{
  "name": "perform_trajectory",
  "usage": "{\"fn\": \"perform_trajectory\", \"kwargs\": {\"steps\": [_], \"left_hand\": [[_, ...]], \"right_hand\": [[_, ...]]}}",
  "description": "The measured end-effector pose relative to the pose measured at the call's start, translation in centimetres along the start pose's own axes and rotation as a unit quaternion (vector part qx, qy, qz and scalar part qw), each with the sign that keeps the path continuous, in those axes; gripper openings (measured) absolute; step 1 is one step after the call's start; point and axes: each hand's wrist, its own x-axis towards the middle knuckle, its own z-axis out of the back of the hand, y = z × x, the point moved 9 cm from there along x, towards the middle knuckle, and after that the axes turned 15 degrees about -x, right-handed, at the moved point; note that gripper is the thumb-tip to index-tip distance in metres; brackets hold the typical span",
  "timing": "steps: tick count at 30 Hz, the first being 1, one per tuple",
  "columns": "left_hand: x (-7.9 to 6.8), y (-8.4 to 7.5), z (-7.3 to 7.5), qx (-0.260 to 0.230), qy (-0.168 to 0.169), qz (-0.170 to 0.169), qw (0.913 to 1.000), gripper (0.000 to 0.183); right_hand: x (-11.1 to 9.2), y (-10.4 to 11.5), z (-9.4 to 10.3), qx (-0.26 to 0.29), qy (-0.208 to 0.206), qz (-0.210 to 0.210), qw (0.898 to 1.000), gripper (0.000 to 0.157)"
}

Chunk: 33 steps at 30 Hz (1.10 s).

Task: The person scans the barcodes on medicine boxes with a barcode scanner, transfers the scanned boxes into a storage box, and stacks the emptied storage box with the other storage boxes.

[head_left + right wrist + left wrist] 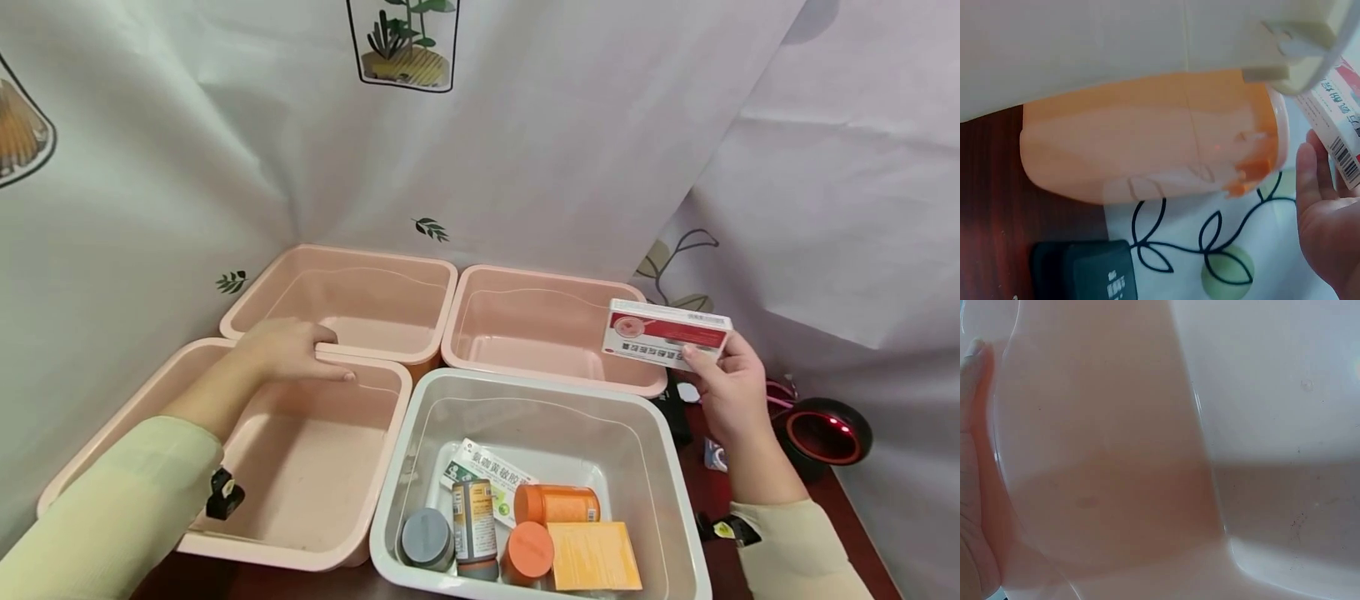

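Observation:
My right hand (731, 387) pinches a white and red medicine box (667, 335) by its right end, above the right corner of the back right pink bin (555, 382). In the right wrist view, part of the same box (1338, 119) shows at the right edge. My left hand (288, 354) holds the far rim of the front left pink bin (390, 492), thumb on the inner side, fingers over the rim. The left wrist view shows the thumb side of that hand (972, 487) along the bin's inner wall (1097, 425).
A grey-white bin (686, 508) at front holds a flat medicine box (502, 471), several bottles such as an orange one (566, 504), and a yellow box (594, 557). Another pink bin (442, 342) stands back left. A round black object (825, 437) lies right. Patterned cloth (525, 150) hangs behind.

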Motion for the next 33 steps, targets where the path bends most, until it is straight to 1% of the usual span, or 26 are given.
{"fn": "perform_trajectory", "kwargs": {"steps": [5,13,16,20,22,25,28,30,33], "left_hand": [[0.0,-0.1,0.1,0.004,0.002,-0.008,1.0,0.076],[0.0,-0.2,0.1,0.006,0.004,-0.011,0.9999,0.076],[0.0,-0.2,0.1,0.005,0.003,-0.014,0.9999,0.075],[0.1,-0.1,0.1,0.002,0.001,-0.015,0.9999,0.074],[0.2,-0.1,0.0,0.001,0.0,-0.013,0.9999,0.074],[0.2,-0.1,0.0,-0.001,0.0,-0.012,0.9999,0.073],[0.1,0.0,0.0,-0.003,-0.001,-0.008,1.0,0.074],[0.1,0.1,0.0,-0.004,-0.001,-0.007,1.0,0.075],[0.1,0.2,0.0,-0.004,0.0,-0.004,1.0,0.076]], "right_hand": [[0.7,0.2,-1.6,-0.09,0.012,0.0,0.996,0.025],[1.4,0.4,-3.5,-0.17,0.043,0.027,0.984,0.022],[1.5,0.3,-4.1,-0.175,0.055,0.021,0.983,0.021],[1.4,0.2,-4.2,-0.154,0.058,0.009,0.986,0.023],[1.4,0.2,-4.2,-0.146,0.066,0.01,0.987,0.03],[1.2,0.3,-4.5,-0.127,0.096,0.023,0.987,0.051],[0.8,0.5,-4.9,-0.129,0.127,0.039,0.983,0.067],[0.6,0.5,-4.9,-0.135,0.135,0.043,0.981,0.069],[0.2,0.5,-4.9,-0.15,0.141,0.05,0.977,0.066]]}}
